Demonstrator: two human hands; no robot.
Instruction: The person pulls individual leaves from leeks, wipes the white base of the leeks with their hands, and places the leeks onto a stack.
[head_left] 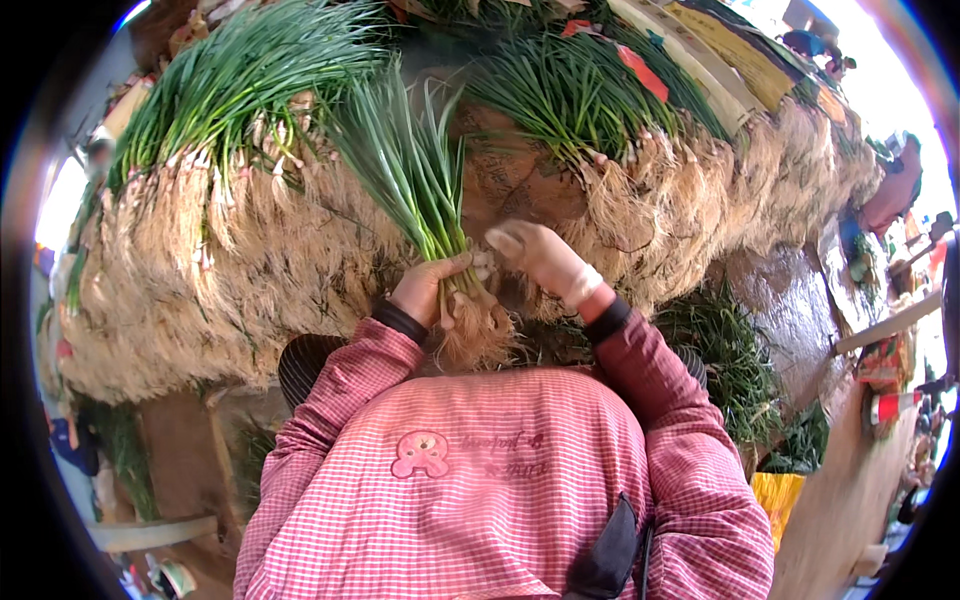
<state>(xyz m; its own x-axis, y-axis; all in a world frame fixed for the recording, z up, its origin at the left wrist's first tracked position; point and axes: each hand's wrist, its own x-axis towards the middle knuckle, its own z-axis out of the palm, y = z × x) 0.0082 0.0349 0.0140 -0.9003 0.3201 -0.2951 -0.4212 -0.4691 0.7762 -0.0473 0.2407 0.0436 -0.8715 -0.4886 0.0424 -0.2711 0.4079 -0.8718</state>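
Note:
My left hand [425, 288] is wrapped round a bunch of green garlic [420, 185] at its pale stems. Its long flat leaves point up and away, and its bulbs and tan roots [474, 330] hang toward my chest. Just right of the bunch is my right hand [535, 255], in a pale glove. Its fingers are smeared by motion near the bulbs, so their grip does not show, nor whether they touch the bunch.
A large heap of green garlic [250, 80] lies at the far left, with a thick mat of roots [200, 310] in front. Another heap [580, 95] stretches to the right, with a red strip [643, 74] on it. Loose green leaves [725, 350] lie right of my arm, beside a yellow bag [778, 505].

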